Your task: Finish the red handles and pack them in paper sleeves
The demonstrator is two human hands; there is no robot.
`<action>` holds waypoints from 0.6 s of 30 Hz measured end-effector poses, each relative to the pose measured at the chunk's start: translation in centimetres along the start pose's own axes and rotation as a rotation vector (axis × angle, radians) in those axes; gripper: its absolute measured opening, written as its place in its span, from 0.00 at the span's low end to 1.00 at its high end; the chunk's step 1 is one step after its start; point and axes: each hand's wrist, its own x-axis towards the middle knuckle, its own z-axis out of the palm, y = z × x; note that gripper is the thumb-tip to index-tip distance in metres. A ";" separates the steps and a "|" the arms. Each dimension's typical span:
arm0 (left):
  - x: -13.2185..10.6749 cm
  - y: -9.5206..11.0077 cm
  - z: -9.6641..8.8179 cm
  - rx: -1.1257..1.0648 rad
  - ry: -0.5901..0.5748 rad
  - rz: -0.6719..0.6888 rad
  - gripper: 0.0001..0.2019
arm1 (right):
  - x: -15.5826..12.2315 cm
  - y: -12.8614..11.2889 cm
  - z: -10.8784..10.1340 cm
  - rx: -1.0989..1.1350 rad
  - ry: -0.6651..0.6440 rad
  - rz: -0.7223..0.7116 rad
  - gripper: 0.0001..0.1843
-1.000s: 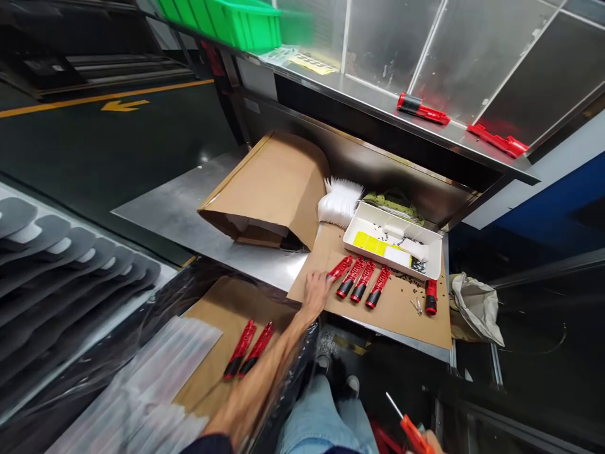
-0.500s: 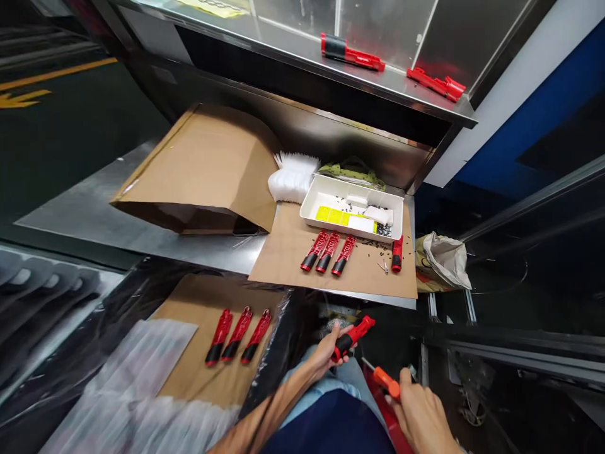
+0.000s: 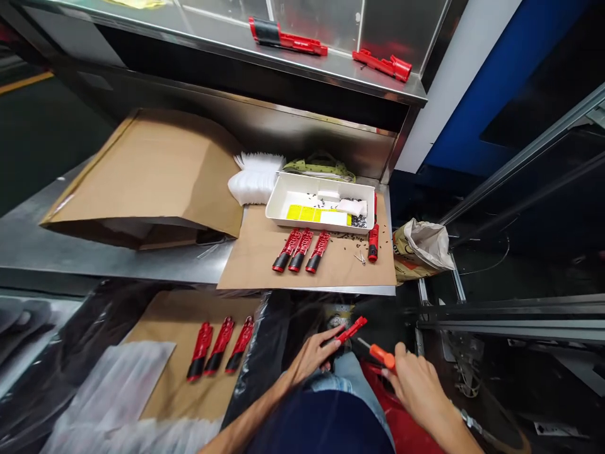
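Above my lap, my left hand [image 3: 317, 350] is closed around a red plastic housing [image 3: 353, 328], which points up and to the right; the hand covers its lower part. My right hand [image 3: 416, 377] grips an orange-handled screwdriver [image 3: 382, 355] whose metal shaft points left, just short of the housing. On the cardboard sheet ahead lie three red-and-black housings [image 3: 301, 250] side by side, with another red housing [image 3: 373, 243] at the right. A white tray [image 3: 273, 212] behind them holds small dark screws, and more screws are scattered before it.
To my left, several similar housings [image 3: 221, 345] lie on cardboard near white foam sleeves [image 3: 111, 381]. A large cardboard box [image 3: 146, 170] stands on the metal bench. Two red parts [image 3: 302, 43] rest on the upper shelf. A paper bag [image 3: 420, 249] stands right of the bench.
My view has swung to the right. In my left hand the red housing has been turned, hiding its black end. The screwdriver remains in my right hand, its tip nearer the housing.
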 end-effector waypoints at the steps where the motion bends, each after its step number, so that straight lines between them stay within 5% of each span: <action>1: -0.1 0.2 -0.1 -0.034 -0.008 -0.016 0.34 | 0.0 0.3 -0.1 0.004 0.004 -0.003 0.12; 8: -0.6 1.3 -1.4 -0.399 -0.120 -0.268 0.23 | -0.8 1.3 -0.4 0.005 0.020 -0.045 0.12; 13: -0.2 1.4 -1.1 -0.887 -0.192 -0.460 0.24 | -1.4 1.1 -1.9 -0.003 -0.031 -0.061 0.13; 18: 0.3 1.7 -0.4 -0.921 -0.244 -0.418 0.27 | -2.4 0.3 -2.9 -0.047 -0.057 -0.070 0.15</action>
